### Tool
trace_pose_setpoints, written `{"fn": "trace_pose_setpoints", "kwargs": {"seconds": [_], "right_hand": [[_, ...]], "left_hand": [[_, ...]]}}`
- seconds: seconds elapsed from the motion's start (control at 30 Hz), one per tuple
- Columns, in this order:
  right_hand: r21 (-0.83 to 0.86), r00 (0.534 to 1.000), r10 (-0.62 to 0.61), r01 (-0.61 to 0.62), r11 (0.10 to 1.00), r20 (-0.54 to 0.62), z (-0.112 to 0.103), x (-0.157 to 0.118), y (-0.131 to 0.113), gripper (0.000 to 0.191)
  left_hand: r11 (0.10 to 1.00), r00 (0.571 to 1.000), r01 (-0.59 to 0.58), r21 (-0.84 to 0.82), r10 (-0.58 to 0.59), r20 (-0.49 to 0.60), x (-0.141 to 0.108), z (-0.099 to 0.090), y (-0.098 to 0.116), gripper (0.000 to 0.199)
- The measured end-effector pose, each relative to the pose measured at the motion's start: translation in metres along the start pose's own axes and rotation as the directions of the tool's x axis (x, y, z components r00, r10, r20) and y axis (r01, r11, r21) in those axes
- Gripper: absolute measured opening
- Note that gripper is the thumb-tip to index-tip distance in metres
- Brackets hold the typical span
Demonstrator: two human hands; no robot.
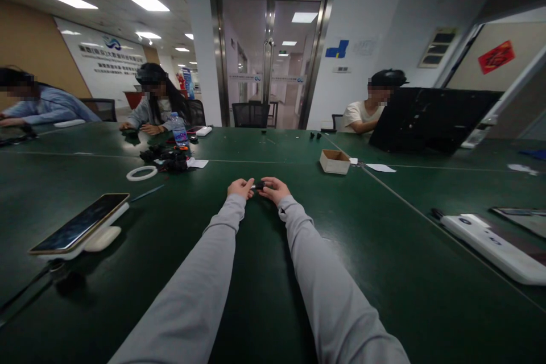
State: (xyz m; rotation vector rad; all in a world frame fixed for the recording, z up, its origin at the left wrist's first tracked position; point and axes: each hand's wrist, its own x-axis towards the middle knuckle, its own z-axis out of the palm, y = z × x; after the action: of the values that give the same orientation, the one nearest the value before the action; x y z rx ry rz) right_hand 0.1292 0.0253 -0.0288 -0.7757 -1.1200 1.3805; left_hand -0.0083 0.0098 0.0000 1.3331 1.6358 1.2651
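A: Where's the small dark piece (260,185)?
B: In the middle, between the two hands, left of the pale box (335,167). Whether it touches the green surface (362,233), I can't tell.
A: Which way does it point?
B: Its long axis runs left to right, roughly level. The pale, shiny end points left; the dark body lies to the right.
A: And the left hand (240,188)?
B: Thumb and fingers clamped together on the pale end.
A: The right hand (275,189)?
B: Pinching the dark end, thumb on the near side.
A: Anything farther left?
B: A white ring (140,178), lying flat.
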Motion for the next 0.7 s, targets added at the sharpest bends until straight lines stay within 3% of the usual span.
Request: {"fn": "trace_pose_setpoints", "kwargs": {"seconds": [0.2,0.47,0.7], "right_hand": [[0.002,1.000,0.020,-0.020,1.000,-0.016,0.002,-0.005,-0.008,0.032],[0.019,0.991,0.047,-0.045,0.999,-0.127,0.004,-0.003,-0.010,0.021],[0.063,0.977,0.079,-0.067,0.996,-0.197,0.005,-0.001,-0.013,0.015]], "left_hand": [[1.000,1.000,-0.012,-0.021,0.012,-0.004,0.010,0.006,-0.005,0.032],[0.929,0.978,-0.179,-0.324,0.204,0.043,0.015,0.010,-0.013,0.023],[0.890,0.968,-0.144,-0.433,0.218,0.126,0.018,0.012,-0.014,0.031]]}}
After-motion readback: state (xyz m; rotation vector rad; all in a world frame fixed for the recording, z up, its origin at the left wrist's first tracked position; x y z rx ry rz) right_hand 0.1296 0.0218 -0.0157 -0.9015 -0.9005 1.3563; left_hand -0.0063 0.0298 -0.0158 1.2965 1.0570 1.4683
